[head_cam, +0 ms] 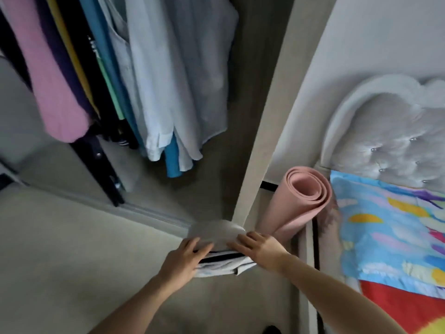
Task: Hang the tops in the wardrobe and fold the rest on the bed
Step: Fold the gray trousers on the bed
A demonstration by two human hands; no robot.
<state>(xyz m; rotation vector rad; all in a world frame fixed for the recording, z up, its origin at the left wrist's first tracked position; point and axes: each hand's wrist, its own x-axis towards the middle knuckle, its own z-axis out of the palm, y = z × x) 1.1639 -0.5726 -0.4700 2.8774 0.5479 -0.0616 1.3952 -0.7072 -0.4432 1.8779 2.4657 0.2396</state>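
Clasping folded garments [218,247], left hand [185,257] and right hand [258,248]; grip closed, fingertips blurred.

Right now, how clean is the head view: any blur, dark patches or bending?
Head view: hanging clothes smeared by motion blur; wardrobe interior dim, colourful bedspread brighter; wide-angle lens bows the beige wardrobe panel; both hands on the folded grey garment slightly soft.

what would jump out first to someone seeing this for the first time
Probably the two bare hands low in the middle, the left hand and right hand holding a small stack of folded clothes between them, in front of the open wardrobe. Next, the row of hanging tops at upper left, a pink one beside darker ones. At right, a rolled pink mat stands beside the bright bed cover.
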